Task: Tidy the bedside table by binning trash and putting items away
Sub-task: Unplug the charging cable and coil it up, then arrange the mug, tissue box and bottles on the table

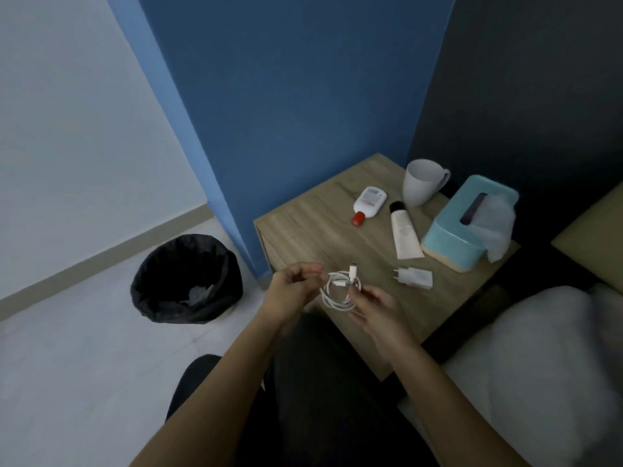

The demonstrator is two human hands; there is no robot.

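Note:
A coiled white charging cable [338, 289] hangs between my two hands above the front left corner of the wooden bedside table [313, 224]. My left hand [291, 289] pinches the coil's left side and my right hand [376, 310] pinches its right side. On the table lie a white plug adapter [413, 278], a white tube with a black cap [404, 230] and a small white bottle with a red cap [367, 203]. A white mug [421, 182] stands at the back beside a light blue tissue box [468, 224].
A black-lined bin [187, 279] with crumpled trash inside stands on the pale floor left of the table. A blue wall rises behind the table. A bed with white bedding [532, 358] lies to the right. My dark-trousered legs are below my arms.

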